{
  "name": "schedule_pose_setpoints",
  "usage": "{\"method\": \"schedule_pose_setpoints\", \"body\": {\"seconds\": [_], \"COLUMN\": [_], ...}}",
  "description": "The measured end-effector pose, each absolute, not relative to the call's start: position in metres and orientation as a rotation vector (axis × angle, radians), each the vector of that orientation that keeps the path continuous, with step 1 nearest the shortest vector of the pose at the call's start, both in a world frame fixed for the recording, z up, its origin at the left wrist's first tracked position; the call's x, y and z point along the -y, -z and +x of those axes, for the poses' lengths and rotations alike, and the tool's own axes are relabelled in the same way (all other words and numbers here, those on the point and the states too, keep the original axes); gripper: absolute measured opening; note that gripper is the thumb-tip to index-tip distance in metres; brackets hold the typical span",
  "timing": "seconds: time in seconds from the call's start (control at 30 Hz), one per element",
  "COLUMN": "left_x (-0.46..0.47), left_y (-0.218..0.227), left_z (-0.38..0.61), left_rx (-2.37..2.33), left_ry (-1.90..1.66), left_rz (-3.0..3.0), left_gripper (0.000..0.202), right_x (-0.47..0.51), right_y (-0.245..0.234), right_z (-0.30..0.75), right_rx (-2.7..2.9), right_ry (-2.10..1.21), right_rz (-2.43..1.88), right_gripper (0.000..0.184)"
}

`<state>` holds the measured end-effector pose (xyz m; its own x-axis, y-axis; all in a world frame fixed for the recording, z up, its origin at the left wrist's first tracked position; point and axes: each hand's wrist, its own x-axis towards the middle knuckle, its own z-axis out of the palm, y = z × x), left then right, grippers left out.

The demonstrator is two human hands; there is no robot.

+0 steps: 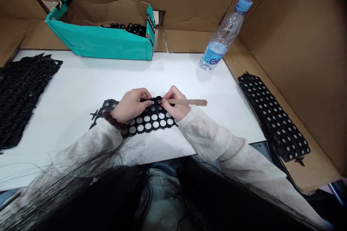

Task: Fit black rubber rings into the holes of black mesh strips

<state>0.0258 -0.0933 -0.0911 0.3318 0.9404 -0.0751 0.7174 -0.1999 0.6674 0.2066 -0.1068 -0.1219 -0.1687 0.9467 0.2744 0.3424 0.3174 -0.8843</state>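
Observation:
A black plastic sheet of round rings [148, 120] lies flat on the white table [81, 90] in front of me. My left hand [132, 104] rests on its far edge, fingers curled and pinching the sheet near the middle. My right hand [175, 107] is closed round a thin brown wooden stick [187, 102], whose left tip meets the sheet just beside the left fingertips. The stick lies almost level and points to the right.
A teal cardboard box [103, 41] holding black rings stands at the back. A clear water bottle [223, 38] stands at the back right. Stacks of black ring sheets lie at the far left [21, 90] and on the right [272, 112]. Cardboard walls enclose the table.

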Motion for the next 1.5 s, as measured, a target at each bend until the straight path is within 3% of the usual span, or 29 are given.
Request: {"method": "schedule_pose_setpoints", "body": {"seconds": [0.47, 0.67, 0.77, 1.0, 1.5], "left_x": [0.101, 0.093, 0.09, 0.092, 0.093], "left_y": [0.089, 0.096, 0.093, 0.082, 0.081], "left_z": [0.035, 0.032, 0.029, 0.03, 0.028], "left_rx": [-1.454, -1.566, -1.572, -1.403, -1.436], "left_ry": [-0.59, -0.524, -0.533, -0.325, -0.37], "left_rz": [1.923, 1.987, 1.918, 1.994, 1.879], "left_gripper": [0.012, 0.017, 0.021, 0.024, 0.025], "right_x": [0.104, 0.1, 0.106, 0.113, 0.116], "right_y": [0.123, 0.123, 0.125, 0.128, 0.121], "right_z": [0.202, 0.209, 0.213, 0.214, 0.216], "right_rx": [1.85, 1.264, 1.309, 1.567, 1.789], "right_ry": [-0.841, -1.12, -1.189, -0.997, -0.896], "right_rz": [-1.174, -1.104, -1.04, -1.017, -1.095], "right_gripper": [0.012, 0.021, 0.019, 0.014, 0.015]}}
